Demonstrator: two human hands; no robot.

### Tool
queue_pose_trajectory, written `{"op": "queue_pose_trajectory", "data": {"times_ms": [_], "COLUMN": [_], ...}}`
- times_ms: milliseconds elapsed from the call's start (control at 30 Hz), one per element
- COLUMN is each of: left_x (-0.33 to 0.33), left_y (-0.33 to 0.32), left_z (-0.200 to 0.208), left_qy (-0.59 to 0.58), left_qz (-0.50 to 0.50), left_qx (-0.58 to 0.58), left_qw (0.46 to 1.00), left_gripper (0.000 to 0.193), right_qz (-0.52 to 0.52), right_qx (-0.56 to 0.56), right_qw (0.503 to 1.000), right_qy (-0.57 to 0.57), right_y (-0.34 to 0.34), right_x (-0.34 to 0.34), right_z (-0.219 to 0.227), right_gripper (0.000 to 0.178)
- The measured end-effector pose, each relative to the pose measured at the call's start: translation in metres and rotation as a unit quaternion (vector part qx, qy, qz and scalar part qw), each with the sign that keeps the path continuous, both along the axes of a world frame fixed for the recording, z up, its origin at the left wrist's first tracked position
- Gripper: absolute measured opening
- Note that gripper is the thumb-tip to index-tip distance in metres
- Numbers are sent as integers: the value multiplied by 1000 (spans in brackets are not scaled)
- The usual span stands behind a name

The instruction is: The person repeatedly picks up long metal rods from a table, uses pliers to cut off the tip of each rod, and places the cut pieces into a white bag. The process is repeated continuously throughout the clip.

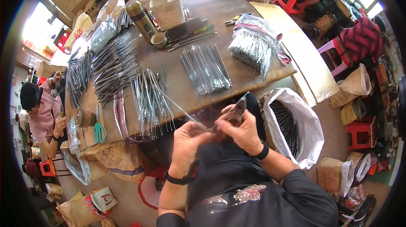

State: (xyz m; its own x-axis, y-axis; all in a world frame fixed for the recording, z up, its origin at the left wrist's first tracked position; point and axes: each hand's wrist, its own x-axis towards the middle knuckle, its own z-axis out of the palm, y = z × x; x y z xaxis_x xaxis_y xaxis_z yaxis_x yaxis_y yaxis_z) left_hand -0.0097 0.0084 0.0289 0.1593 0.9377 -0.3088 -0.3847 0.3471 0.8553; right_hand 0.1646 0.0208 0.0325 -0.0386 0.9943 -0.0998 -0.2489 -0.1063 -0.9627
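Observation:
Just in front of my chest, my left hand [187, 142] is closed on a thin metal rod [179, 108], which slants up and left over the table edge. Beside it, my right hand [244, 130] is wrapped round a grey metal hand tool [239, 108] that looks like pliers. The fingertips of both hands nearly meet at the rod's near end, and what lies between them is too small to make out. Close to the rod's far end, a loose spread of metal rods [150, 100] lies at the table's front edge. A neat row of similar rods [205, 68] lies beyond my hands.
The brown-covered table [169, 64] carries a thermos [141, 19], a cup [159, 40], a bagged bundle of rods [253, 43] and teal scissors [99, 129]. A white sack [311, 129] holding dark rods stands at my right. Another person [42, 108] works at far left.

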Motion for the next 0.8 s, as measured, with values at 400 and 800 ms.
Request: {"op": "queue_pose_trajectory", "data": {"times_ms": [400,800], "left_x": [3,5], "left_y": [-6,-8], "left_z": [-1,-1], "left_qy": [22,-155], "left_qz": [-133,-93], "left_qx": [-66,-136], "left_qw": [989,974], "left_gripper": [13,14], "right_qz": [42,74], "right_qx": [-85,-102], "right_qw": [994,990], "right_qy": [55,68], "right_y": [21,22], "right_x": [23,20], "right_z": [-14,-20], "right_gripper": [23,23]}}
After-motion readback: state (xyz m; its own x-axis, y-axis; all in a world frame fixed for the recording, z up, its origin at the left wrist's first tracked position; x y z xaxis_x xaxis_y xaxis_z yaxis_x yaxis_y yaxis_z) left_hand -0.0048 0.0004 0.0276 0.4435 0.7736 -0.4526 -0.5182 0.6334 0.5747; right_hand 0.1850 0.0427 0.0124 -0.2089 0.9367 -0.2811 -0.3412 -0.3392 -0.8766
